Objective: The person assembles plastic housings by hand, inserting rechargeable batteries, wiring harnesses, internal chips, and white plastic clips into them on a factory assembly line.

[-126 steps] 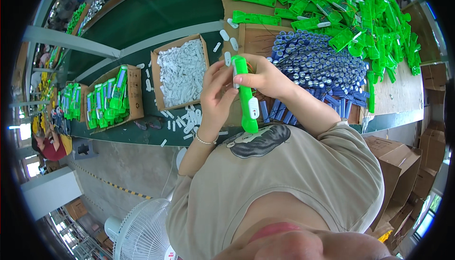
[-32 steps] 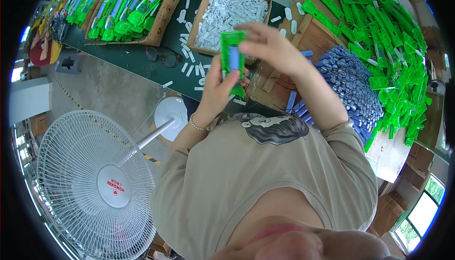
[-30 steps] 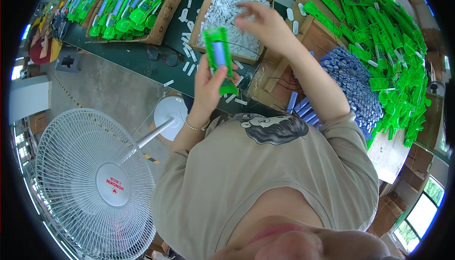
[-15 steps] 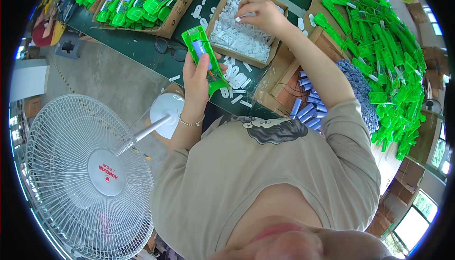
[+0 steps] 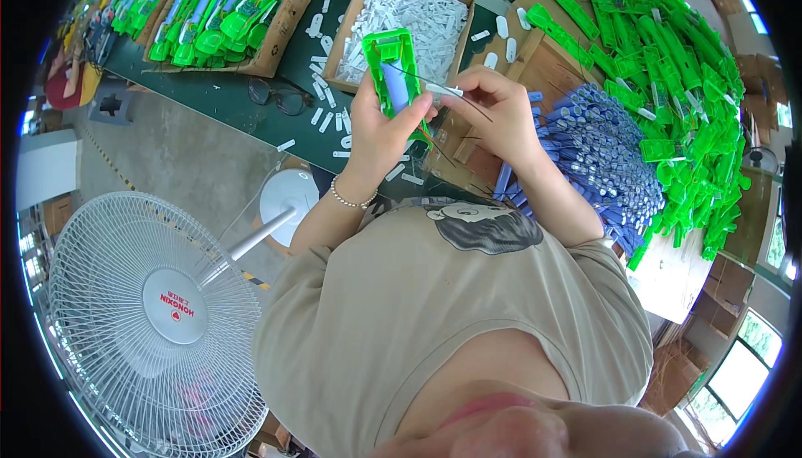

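My left hand (image 5: 380, 131) is wrapped round a green plastic housing (image 5: 381, 46), its thumb lying along the side. Inside the open housing sits a blue cylindrical battery (image 5: 393, 82), and thin dark and red wires come off it. Close by on the right, my right hand (image 5: 504, 116) pinches a small white plastic piece (image 5: 445, 90) between thumb and fingertips. The white piece is right beside the housing; whether the two touch I cannot tell. A dark wire crosses near the right fingertips.
Behind the hands stands a cardboard box (image 5: 342, 64) of small white pieces, with more scattered around it. Another carton (image 5: 271, 55) of green housings is at the far left, near eyeglasses (image 5: 280, 96). Batteries (image 5: 597, 153) and green housings (image 5: 681, 107) lie heaped right. A fan (image 5: 159, 316) stands left.
My right hand has come from over the box of white pieces back to the housing, with a white piece in its fingers. My left hand has shifted the housing rightward and slightly upward.
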`<act>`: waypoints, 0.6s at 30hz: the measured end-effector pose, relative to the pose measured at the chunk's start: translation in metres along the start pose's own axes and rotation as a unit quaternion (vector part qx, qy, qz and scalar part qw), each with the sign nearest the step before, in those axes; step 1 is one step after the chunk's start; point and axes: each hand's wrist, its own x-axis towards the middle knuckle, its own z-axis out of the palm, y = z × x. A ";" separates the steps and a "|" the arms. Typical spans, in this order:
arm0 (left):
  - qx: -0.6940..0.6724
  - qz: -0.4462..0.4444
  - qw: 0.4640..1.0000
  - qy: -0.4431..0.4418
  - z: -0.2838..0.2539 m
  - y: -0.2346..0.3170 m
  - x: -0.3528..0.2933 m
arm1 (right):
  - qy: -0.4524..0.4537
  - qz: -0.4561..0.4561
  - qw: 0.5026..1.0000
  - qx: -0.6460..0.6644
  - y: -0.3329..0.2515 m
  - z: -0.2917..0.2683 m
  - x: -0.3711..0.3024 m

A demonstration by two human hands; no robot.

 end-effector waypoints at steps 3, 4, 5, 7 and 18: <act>0.018 -0.027 0.999 -0.009 0.007 -0.004 -0.001 | -0.013 0.038 0.990 -0.136 -0.010 -0.006 -0.007; 0.021 -0.024 0.999 -0.008 0.010 -0.005 0.000 | -0.016 0.076 0.986 -0.149 -0.011 -0.007 -0.008; 0.025 -0.022 0.999 -0.008 0.012 -0.006 0.001 | -0.013 0.077 0.986 -0.147 -0.009 -0.007 -0.008; 0.011 -0.041 0.999 -0.002 0.013 -0.011 0.002 | 0.016 0.080 0.997 0.010 -0.001 -0.007 -0.007; 0.024 -0.048 0.999 -0.005 0.014 -0.014 0.001 | -0.046 0.070 0.977 -0.197 -0.015 -0.024 -0.008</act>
